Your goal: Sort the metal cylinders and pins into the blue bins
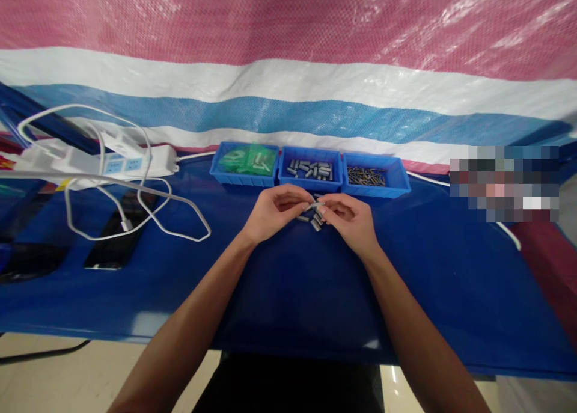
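My left hand [276,213] and my right hand [354,222] meet over the blue table, just in front of the bins. A small silvery metal cylinder [314,205] lies between their fingertips, pinched from both sides. Whether something finer is attached to it is too small to tell. Right beneath the fingers, several loose metal cylinders [316,223] rest on the tabletop, partly covered by the hands. More of the same kind fill the middle blue bin [310,183]. Thin screws lie in the right blue bin [376,190], and the left blue bin [243,179] contains a green bag [256,158].
A white power strip [155,159] with a tangled white cable [180,235] occupies the table's left side. Beside it lies a black phone [115,244]. Striped plastic sheeting [288,28] hangs behind the bins. A blurred-out patch [505,184] is at the right.
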Demonstrator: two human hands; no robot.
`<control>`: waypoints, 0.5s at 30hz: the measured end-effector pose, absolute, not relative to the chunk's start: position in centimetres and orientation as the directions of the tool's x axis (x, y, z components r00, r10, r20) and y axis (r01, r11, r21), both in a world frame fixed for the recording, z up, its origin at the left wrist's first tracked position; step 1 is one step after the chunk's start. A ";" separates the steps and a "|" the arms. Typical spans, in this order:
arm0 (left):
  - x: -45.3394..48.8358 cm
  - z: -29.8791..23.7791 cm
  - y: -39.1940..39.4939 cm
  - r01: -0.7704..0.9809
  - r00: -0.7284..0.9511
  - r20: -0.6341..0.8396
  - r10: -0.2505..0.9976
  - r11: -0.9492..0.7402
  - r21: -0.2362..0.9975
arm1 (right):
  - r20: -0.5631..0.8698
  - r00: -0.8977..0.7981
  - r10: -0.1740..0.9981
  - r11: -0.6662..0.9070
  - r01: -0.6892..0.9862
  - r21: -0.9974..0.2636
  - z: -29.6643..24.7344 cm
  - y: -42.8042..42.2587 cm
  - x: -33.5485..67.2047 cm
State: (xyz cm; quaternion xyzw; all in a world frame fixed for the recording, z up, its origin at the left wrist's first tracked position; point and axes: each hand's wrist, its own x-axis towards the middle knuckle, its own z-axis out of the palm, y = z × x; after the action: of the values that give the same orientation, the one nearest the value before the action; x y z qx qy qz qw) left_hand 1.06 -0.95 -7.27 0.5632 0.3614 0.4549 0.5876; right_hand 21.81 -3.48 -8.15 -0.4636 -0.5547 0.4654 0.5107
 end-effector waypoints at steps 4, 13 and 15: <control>-0.3 -6.9 -0.5 0.171 0.328 0.166 0.930 -0.231 0.958 | 0.209 0.043 0.977 0.202 0.124 -0.971 -8.3 -2.5 21.4; -1.3 -7.0 -0.3 0.416 0.612 0.216 0.761 -0.542 0.730 | 0.322 0.012 0.947 0.311 0.228 -0.923 -7.5 -2.1 21.2; -1.1 -7.2 -0.3 0.434 0.629 0.217 0.746 -0.569 0.698 | 0.293 0.040 0.955 0.277 0.226 -0.934 -7.9 -2.7 21.7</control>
State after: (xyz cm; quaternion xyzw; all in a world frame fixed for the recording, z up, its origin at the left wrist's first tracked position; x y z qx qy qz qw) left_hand -1.11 -0.27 -7.22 0.8486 0.3479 0.2540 0.3072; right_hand 21.65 -2.67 -7.92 -0.4920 -0.6003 0.3457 0.5273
